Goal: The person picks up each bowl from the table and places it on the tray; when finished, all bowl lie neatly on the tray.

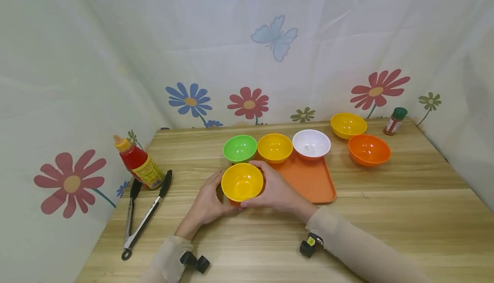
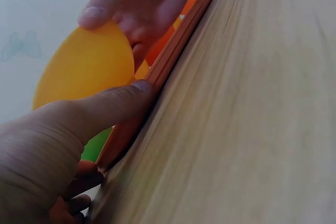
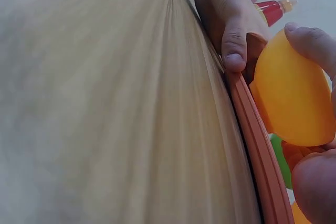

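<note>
My right hand (image 1: 279, 191) grips a yellow bowl (image 1: 242, 183) by its rim, thumb on the near side and fingers round the far side. The bowl is over the left part of an orange tray (image 1: 308, 182). At the tray's left end, my left hand (image 1: 208, 201) holds the tray; in the left wrist view its thumb (image 2: 123, 100) lies along the edge, with the other fingers around the corner. A green bowl (image 1: 240, 149), another yellow bowl (image 1: 275, 148) and a white bowl (image 1: 311, 143) stand in a row along the tray's far side.
Right of the tray are an orange bowl (image 1: 369, 150), a further yellow bowl (image 1: 348, 125) and a green-capped spice jar (image 1: 393, 122). On the left stand a red sauce bottle (image 1: 140, 163) and spread tongs (image 1: 144, 223). A flowered curtain (image 1: 216, 51) hangs behind the wooden table (image 1: 386, 227).
</note>
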{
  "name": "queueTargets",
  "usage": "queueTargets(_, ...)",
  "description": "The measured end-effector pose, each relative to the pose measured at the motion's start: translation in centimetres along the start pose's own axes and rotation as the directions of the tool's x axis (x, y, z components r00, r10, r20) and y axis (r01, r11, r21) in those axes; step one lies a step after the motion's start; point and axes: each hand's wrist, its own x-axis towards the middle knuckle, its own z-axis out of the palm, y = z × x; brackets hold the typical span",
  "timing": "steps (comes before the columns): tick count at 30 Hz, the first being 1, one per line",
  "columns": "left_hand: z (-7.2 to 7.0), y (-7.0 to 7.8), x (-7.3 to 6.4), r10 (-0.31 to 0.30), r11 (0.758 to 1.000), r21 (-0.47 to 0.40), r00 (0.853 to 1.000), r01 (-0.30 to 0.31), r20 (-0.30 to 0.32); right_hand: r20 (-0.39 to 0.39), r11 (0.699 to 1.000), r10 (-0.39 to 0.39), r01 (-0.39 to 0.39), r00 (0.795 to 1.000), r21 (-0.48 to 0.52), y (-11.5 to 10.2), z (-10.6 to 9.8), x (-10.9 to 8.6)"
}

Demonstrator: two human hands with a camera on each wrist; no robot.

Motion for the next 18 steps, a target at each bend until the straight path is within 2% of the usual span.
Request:
queueTargets(7, -0.01, -0.21, 0.07, 0.016, 1.0, -0.012, 1.0, -0.016, -0.001, 0.015, 1.0, 0.008, -0.007, 1.0, -0.024, 0.39, 0.52, 0.33)
queueTargets(14, -0.02, -0.07, 0.03, -0.017, 1.0, -0.005, 1.0, 0.017, 0.007, 0.051, 1.0, 0.018, -0.017, 0.999, -0.005, 0.67, 0.79, 0.59)
queueTargets(18, -0.08, -0.02, -0.01, -0.011, 1.0, -0.009, 1.0, 0.011, 0.007, 0.058, 1.0, 0.018, -0.018, 0.998, 0.001, 0.63, 0.78, 0.63)
